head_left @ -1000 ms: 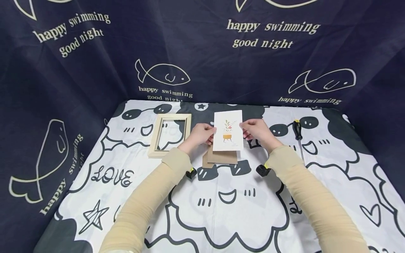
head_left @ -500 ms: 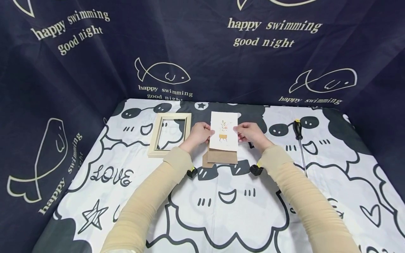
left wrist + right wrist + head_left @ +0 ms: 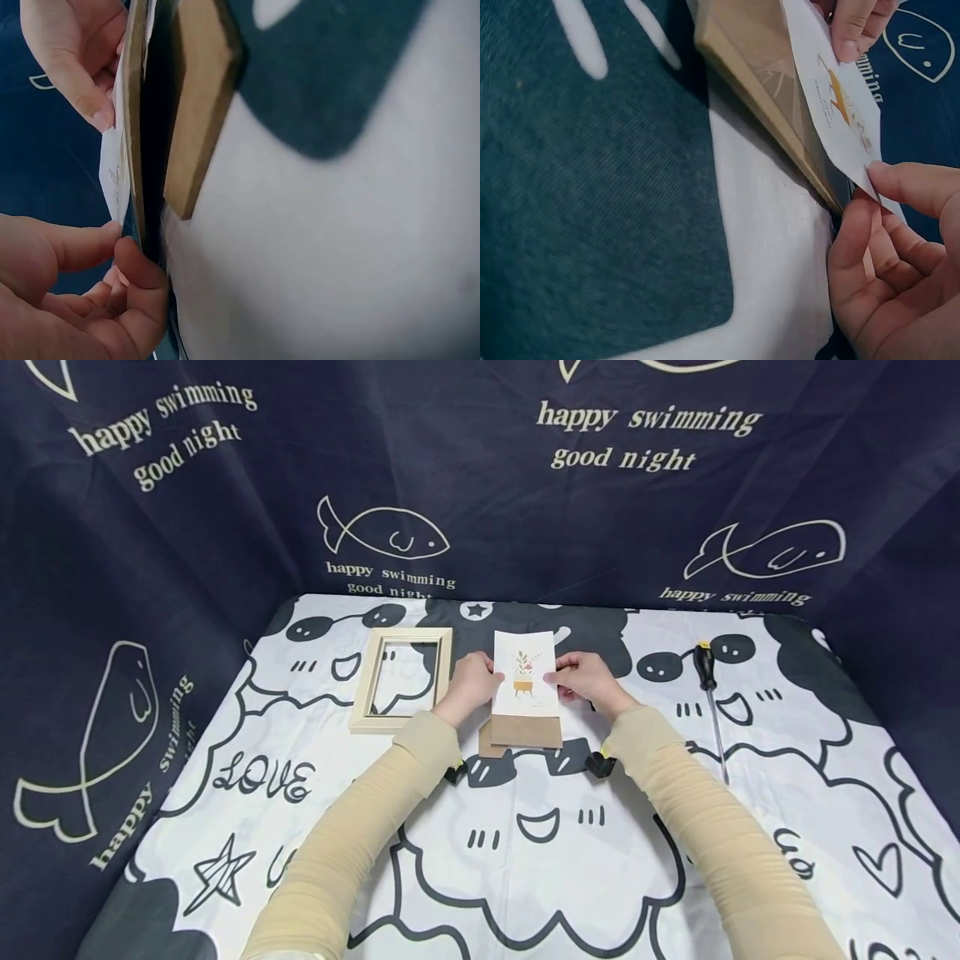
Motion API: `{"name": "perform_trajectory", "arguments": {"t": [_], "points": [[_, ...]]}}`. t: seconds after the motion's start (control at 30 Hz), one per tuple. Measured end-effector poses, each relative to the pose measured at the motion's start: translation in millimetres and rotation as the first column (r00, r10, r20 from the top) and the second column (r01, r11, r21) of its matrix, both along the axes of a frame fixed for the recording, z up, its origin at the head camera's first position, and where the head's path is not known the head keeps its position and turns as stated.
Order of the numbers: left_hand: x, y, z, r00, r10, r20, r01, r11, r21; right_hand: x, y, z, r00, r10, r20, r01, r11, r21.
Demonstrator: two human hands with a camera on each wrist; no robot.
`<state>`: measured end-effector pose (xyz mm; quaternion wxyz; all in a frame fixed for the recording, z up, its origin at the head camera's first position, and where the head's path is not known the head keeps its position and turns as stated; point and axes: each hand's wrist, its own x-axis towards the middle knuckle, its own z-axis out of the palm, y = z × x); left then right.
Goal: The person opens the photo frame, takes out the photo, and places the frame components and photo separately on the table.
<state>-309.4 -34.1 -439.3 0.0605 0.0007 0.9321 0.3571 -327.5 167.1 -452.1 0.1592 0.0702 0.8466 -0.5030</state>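
Note:
A white picture card printed with a potted plant is held by its two side edges. My left hand pinches the left edge between thumb and fingers. On the right edge, my right hand does the same. Beneath the card lies a brown backing board, its lower part showing. The right wrist view has the card tilted slightly apart from the board, which has a glossy, clear-looking surface. A smaller brown piece pokes out under the board's lower left, seen also in the left wrist view.
A pale wooden picture frame lies left of my left hand, the tablecloth showing through its opening. To the right of my right hand rests a screwdriver with a black and yellow handle. Dark blue curtains stand behind the table.
Both hands have moved the card slightly left and lower over the brown board. The card now lies flatter and shows smaller. The frame and backing board have stayed in place.

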Motion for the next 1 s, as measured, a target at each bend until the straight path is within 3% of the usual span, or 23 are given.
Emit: {"name": "perform_trajectory", "arguments": {"t": [0.13,0.57,1.0], "points": [[1.5,-0.5,0.5,1.0,-0.012,-0.002,0.012,0.999,-0.045,0.5,-1.3,1.0,1.0,0.023,-0.009,-0.023,0.999,0.037],[1.3,0.1,0.1,1.0,-0.018,0.025,0.02,0.997,-0.079,3.0,-3.6,1.1,0.996,0.056,-0.073,-0.042,0.983,0.177],[-1.3,2.1,0.4,0.996,0.005,0.086,0.002,0.997,-0.079,6.1,-5.5,2.3,0.99,0.083,-0.11,-0.057,0.974,0.22]]}}
